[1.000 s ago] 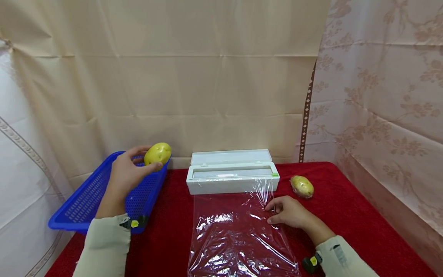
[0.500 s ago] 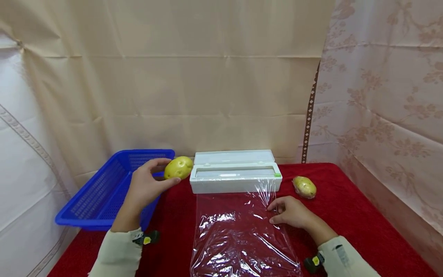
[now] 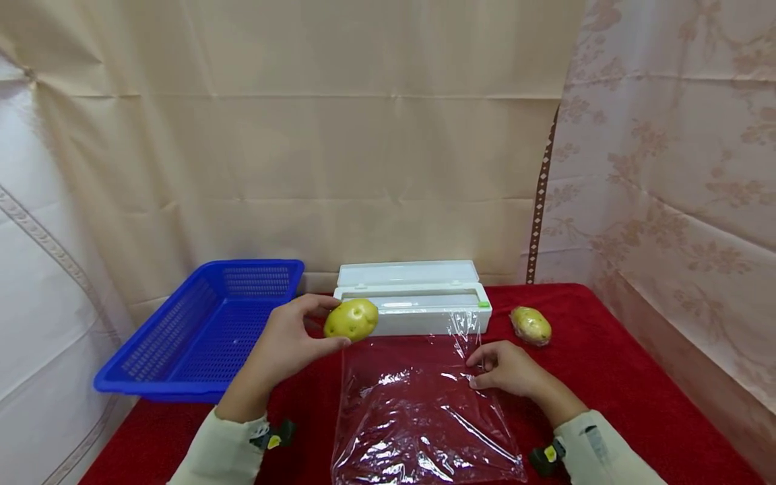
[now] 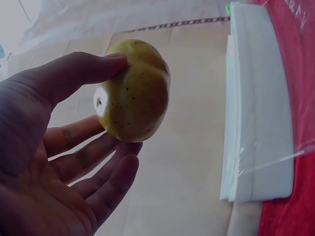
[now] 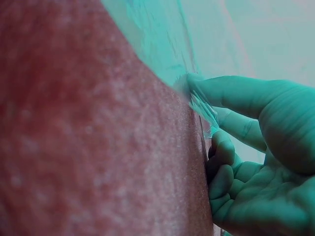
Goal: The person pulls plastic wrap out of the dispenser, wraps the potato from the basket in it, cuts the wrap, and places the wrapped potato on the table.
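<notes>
A yellow potato [image 3: 351,319] is held between the thumb and fingers of my left hand [image 3: 297,343], in the air just left of the plastic wrap. The left wrist view shows the thumb on one side of the potato [image 4: 135,93] and fingertips on the other. My right hand [image 3: 509,370] pinches the right edge of the clear plastic wrap [image 3: 418,417], which is drawn out over the red cloth from a white wrap dispenser [image 3: 418,323]. In the right wrist view the film [image 5: 162,44] gathers into creases at the thumb and finger.
The blue plastic basket [image 3: 206,337] stands at the left, with no potatoes visible in it. A film-wrapped potato [image 3: 531,326] lies on the red cloth [image 3: 636,404] right of the dispenser. Behind the table hangs a beige curtain [image 3: 364,148].
My left hand has carried the potato from above the basket rightward and down to the near left of the dispenser. My right hand keeps its pinch on the wrap.
</notes>
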Tool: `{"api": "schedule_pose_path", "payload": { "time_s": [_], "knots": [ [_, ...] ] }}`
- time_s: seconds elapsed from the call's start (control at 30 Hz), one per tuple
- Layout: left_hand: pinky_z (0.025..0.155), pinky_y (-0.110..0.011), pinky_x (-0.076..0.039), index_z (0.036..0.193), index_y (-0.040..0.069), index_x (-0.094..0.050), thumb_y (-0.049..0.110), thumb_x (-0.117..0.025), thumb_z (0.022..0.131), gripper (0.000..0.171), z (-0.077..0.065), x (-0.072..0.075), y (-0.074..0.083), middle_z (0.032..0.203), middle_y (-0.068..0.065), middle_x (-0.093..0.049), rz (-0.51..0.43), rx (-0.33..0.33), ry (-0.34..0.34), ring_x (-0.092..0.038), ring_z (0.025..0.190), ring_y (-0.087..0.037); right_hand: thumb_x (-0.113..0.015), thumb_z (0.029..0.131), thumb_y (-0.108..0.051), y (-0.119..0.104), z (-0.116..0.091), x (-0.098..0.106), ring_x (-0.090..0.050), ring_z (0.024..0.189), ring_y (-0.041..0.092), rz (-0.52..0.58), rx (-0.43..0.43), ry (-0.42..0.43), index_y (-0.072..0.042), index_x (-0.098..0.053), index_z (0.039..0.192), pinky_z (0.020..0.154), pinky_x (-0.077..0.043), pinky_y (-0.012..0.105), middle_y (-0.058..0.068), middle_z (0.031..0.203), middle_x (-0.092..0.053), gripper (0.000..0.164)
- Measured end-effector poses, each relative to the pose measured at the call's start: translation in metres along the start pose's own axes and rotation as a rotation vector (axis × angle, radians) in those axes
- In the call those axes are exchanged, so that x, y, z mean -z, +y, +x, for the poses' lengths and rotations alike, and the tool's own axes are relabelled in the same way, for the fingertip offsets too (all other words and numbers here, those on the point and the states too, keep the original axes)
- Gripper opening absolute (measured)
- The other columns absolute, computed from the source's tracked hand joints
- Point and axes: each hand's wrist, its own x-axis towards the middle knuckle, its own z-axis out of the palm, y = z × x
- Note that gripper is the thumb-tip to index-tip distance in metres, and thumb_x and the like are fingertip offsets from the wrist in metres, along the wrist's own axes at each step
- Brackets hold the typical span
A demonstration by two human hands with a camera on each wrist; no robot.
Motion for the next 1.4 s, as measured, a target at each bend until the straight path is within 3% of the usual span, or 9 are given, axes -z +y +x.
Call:
{"api": "schedule_pose_path", "payload": {
  "time_s": [0.27, 0.53, 0.77, 0.97, 1.2, 1.4],
  "knots": [
    [0.077, -0.033, -0.061, 0.125, 0.019, -0.07, 0.029, -0.095, 0.074, 0.057, -0.004, -0.017, 0.005, 0.113, 0.001, -0.072, 0.006, 0.003, -0.064, -0.07, 0.095, -0.017, -0.091, 0.076, -0.018, -0.002, 0.001, -0.004, -0.052, 0.071, 0.016, 0.004, -0.042, -0.002, -0.011, -0.077, 0.102, 0.059, -0.043, 0.027, 0.002, 0.076, -0.059, 0.03],
    [0.082, -0.037, -0.062, 0.118, 0.022, -0.074, 0.025, -0.096, 0.073, 0.05, -0.006, -0.034, 0.008, 0.113, 0.006, -0.074, -0.046, -0.067, -0.143, -0.071, 0.101, -0.015, -0.091, 0.076, -0.018, -0.001, 0.002, -0.004, -0.051, 0.071, 0.016, -0.001, -0.028, 0.002, -0.011, -0.077, 0.102, 0.059, -0.043, 0.028, 0.001, 0.075, -0.058, 0.03],
    [0.089, -0.042, -0.059, 0.117, 0.027, -0.074, 0.025, -0.096, 0.072, 0.049, -0.01, -0.054, 0.012, 0.111, 0.011, -0.072, -0.048, -0.076, -0.243, -0.068, 0.103, -0.01, -0.091, 0.076, -0.016, 0.001, 0.0, -0.004, -0.051, 0.071, 0.014, 0.015, 0.021, -0.02, -0.008, -0.077, 0.103, 0.059, -0.043, 0.026, 0.002, 0.075, -0.058, 0.032],
    [0.085, -0.032, -0.059, 0.119, 0.019, -0.075, 0.023, -0.096, 0.07, 0.053, -0.014, -0.073, 0.02, 0.111, 0.009, -0.074, -0.02, -0.124, -0.312, -0.068, 0.101, -0.008, -0.091, 0.076, -0.016, 0.0, 0.0, -0.001, -0.052, 0.072, 0.015, 0.011, 0.011, -0.018, -0.008, -0.077, 0.103, 0.06, -0.044, 0.026, 0.002, 0.076, -0.058, 0.032],
    [0.076, -0.023, -0.059, 0.116, 0.016, -0.075, 0.024, -0.097, 0.069, 0.053, -0.017, -0.1, 0.019, 0.108, 0.007, -0.074, -0.021, -0.105, -0.411, -0.068, 0.096, -0.003, -0.09, 0.077, -0.016, -0.001, -0.001, 0.0, -0.052, 0.07, 0.014, 0.023, 0.004, -0.025, -0.007, -0.076, 0.105, 0.058, -0.044, 0.026, 0.003, 0.075, -0.059, 0.032],
    [0.073, -0.018, -0.056, 0.114, 0.018, -0.076, 0.026, -0.097, 0.067, 0.052, -0.02, -0.111, 0.015, 0.106, 0.009, -0.073, 0.005, -0.093, -0.44, -0.068, 0.092, -0.003, -0.09, 0.078, -0.017, -0.004, -0.001, 0.002, -0.052, 0.07, 0.015, 0.028, -0.007, -0.029, -0.008, -0.076, 0.104, 0.058, -0.044, 0.027, 0.004, 0.076, -0.06, 0.031]
  ]
}}
